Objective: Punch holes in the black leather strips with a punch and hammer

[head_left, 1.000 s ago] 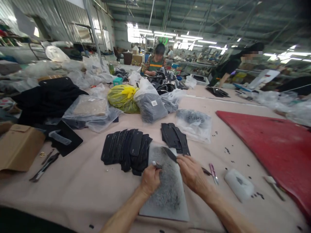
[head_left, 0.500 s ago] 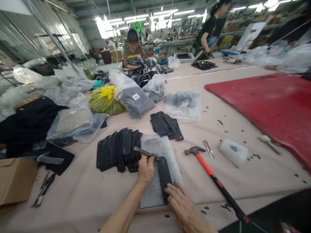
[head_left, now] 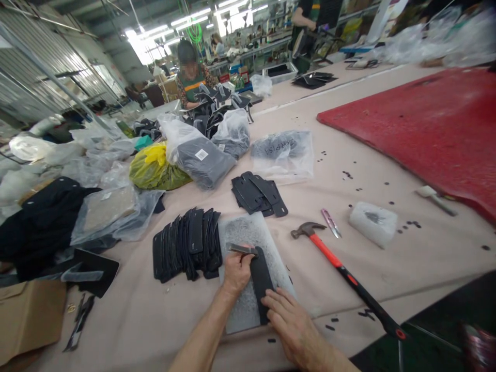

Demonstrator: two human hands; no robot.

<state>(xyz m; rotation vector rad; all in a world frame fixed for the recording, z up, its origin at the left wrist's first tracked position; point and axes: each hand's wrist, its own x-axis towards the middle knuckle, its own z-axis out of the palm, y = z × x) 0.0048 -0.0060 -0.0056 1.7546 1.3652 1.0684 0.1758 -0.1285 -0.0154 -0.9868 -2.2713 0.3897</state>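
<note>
My left hand (head_left: 237, 269) is closed around a bar-shaped metal punch (head_left: 241, 249). One end of the punch is at the far end of a black panel (head_left: 261, 276); whether it touches is hard to tell. My right hand (head_left: 289, 319) lies on the panel's near right edge, fingers extended. Under the panel is a scuffed, whitish board (head_left: 240, 320). Left of the board stands a tight row of black panels (head_left: 186, 245), and beyond it lies a loose pile of similar panels (head_left: 259, 194). A claw hammer (head_left: 337, 263) with a red and black handle rests to the right.
Pink-handled thread snips (head_left: 330, 223) and a white wrapped block (head_left: 374, 222) lie right, among small black scraps. A red sheet (head_left: 418, 113) covers the far right. Filled plastic bags (head_left: 205, 160) stand behind; a cardboard box (head_left: 33, 320) is at left. Two co-workers are beyond.
The view has shifted and tilted slightly. My left hand has turned the punch, bringing it a little nearer the panel's far end. My right hand stays on the panel.
</note>
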